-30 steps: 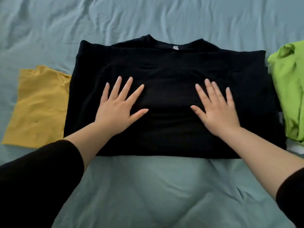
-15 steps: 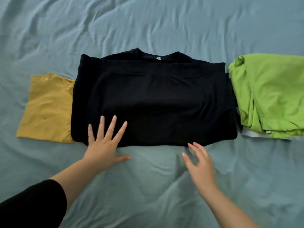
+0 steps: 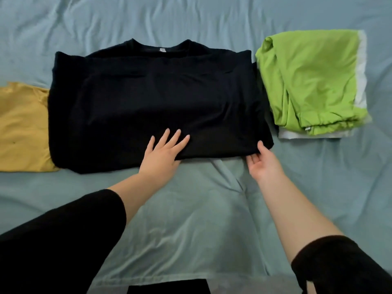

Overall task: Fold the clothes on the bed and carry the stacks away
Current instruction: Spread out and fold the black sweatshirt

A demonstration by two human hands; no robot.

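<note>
Both hands slid right: left hand (image 3: 163, 153) lies flat, fingers straight, on the black shirt (image 3: 148, 98); right hand (image 3: 263, 164) seems to pinch its near right corner.

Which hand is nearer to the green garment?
Right. The right hand pinches the black sweater below-left of the green garment; the left hand rests farther left.

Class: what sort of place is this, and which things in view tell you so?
Probably a bed in a bedroom: a wrinkled blue sheet covers the whole surface, and folded clothes lie on it, a black sweater, a green garment and a yellow shirt.
</note>
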